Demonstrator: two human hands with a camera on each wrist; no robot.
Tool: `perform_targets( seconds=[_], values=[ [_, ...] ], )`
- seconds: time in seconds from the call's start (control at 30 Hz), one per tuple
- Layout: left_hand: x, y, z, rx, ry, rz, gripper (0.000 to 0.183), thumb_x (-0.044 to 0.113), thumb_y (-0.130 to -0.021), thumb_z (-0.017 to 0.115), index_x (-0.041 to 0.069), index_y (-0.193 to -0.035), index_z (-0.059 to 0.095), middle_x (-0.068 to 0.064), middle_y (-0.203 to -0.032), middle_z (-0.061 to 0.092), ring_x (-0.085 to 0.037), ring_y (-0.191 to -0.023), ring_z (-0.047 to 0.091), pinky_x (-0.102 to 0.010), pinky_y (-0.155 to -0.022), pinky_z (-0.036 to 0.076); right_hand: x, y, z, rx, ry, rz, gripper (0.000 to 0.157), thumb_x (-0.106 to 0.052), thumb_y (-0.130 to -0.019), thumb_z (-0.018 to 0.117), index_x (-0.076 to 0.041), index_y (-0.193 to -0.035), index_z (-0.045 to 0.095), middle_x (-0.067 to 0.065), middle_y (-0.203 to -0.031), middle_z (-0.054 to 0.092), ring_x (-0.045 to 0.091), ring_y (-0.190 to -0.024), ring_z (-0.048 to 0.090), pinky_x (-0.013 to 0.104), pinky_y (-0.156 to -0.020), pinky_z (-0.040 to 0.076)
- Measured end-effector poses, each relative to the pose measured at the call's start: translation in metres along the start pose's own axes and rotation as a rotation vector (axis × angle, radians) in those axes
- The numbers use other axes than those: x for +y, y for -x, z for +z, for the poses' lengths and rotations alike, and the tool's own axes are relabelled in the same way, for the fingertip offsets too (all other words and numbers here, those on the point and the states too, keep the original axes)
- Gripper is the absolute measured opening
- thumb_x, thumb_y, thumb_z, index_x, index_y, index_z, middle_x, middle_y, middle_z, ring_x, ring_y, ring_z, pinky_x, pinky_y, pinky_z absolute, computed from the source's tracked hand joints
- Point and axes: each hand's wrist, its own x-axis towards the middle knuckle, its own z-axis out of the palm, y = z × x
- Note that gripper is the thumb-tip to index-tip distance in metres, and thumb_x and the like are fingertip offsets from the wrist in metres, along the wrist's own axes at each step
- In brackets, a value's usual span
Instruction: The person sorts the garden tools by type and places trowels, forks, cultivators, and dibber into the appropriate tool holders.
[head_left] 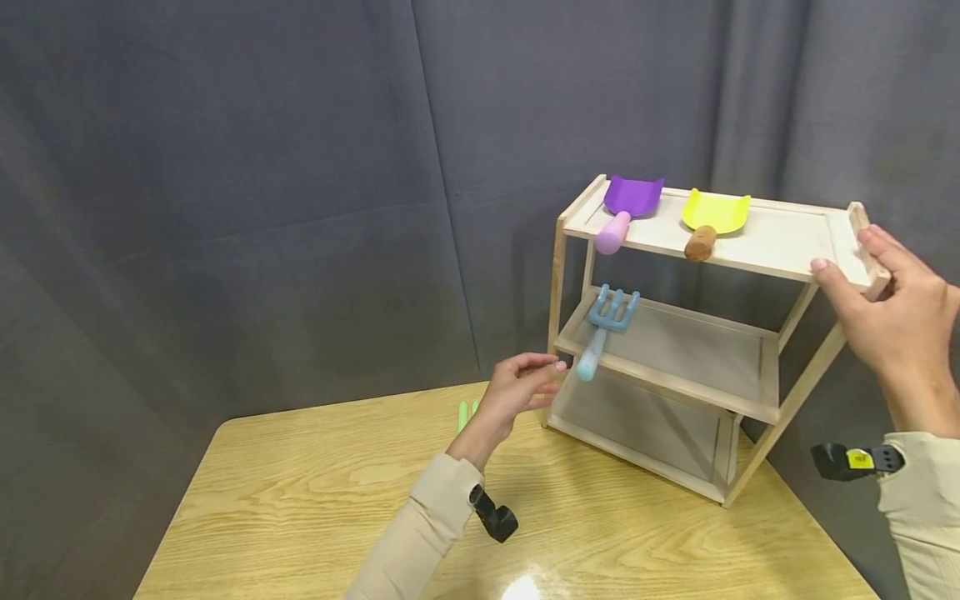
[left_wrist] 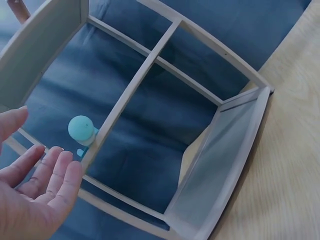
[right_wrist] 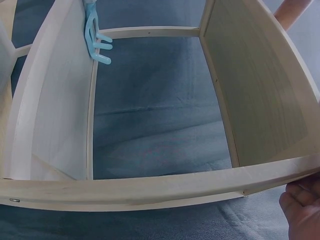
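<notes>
A small wooden three-tier shelf (head_left: pixel 795 242) stands on the table, and my right hand (head_left: pixel 903 312) grips the right end of its top board, thumb over the front edge. On the middle tier, toward the left, lies a light-blue toy hand fork (head_left: pixel 592 357), its handle jutting past the front edge. Just left of that handle is my left hand (head_left: pixel 519 387), fingers loosely extended and holding nothing. The left wrist view shows the handle's round teal end (left_wrist: pixel 81 129) beyond the fingertips. Up on the top tier rest a purple toy shovel (head_left: pixel 633 197) with a pink handle and a yellow one (head_left: pixel 716 215) with a brown handle.
Green prongs (head_left: pixel 462 415) show on the wooden table (head_left: pixel 315 492), partly hidden behind my left forearm. Grey curtains (head_left: pixel 300 208) hang behind the table and close beside the shelf at right. The bottom tier (head_left: pixel 637 417) sits low over the tabletop.
</notes>
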Motion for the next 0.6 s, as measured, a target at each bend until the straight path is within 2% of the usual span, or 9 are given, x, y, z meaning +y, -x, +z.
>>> perform_targets(
  seconds=[0.2,0.4,0.5,0.6],
  values=[
    [0.006,0.011,-0.008,-0.02,-0.075,0.086,0.035,0.027,-0.093,0.067,0.004,-0.12,0.064,-0.013,-0.114,0.066,-0.022,-0.091,0.066,-0.046,-0.086,0.054,-0.001,-0.001,0.0,-0.003,-0.027,-0.002,0.056,-0.03,-0.084,0.071,-0.013,-0.136,0.058,-0.003,-0.141,0.05,-0.011,-0.113,0.044,0.009,-0.097,0.035],
    [0.012,0.024,-0.014,-0.005,-0.215,0.165,0.033,0.026,-0.096,0.064,0.005,-0.121,0.064,-0.007,-0.104,0.067,-0.021,-0.089,0.065,-0.047,-0.083,0.055,-0.002,0.0,0.0,0.0,-0.006,-0.012,0.055,-0.031,-0.084,0.071,-0.015,-0.135,0.059,-0.005,-0.14,0.05,-0.018,-0.102,0.043,0.003,-0.089,0.035],
    [0.016,0.032,-0.017,0.009,-0.297,0.234,0.03,0.025,-0.096,0.064,0.006,-0.12,0.066,-0.006,-0.1,0.067,-0.02,-0.086,0.064,-0.044,-0.08,0.055,-0.002,0.001,0.0,0.0,0.003,-0.012,0.055,-0.032,-0.084,0.07,-0.015,-0.135,0.058,-0.005,-0.14,0.05,-0.019,-0.1,0.043,0.002,-0.087,0.035],
    [0.02,0.04,-0.02,0.036,-0.381,0.315,0.027,0.024,-0.096,0.064,0.008,-0.117,0.067,-0.004,-0.099,0.068,-0.017,-0.085,0.063,-0.037,-0.079,0.053,-0.002,0.001,0.0,0.002,-0.013,-0.013,0.055,-0.031,-0.084,0.071,-0.014,-0.135,0.058,-0.004,-0.141,0.05,-0.016,-0.106,0.043,0.006,-0.092,0.035]
  ],
)
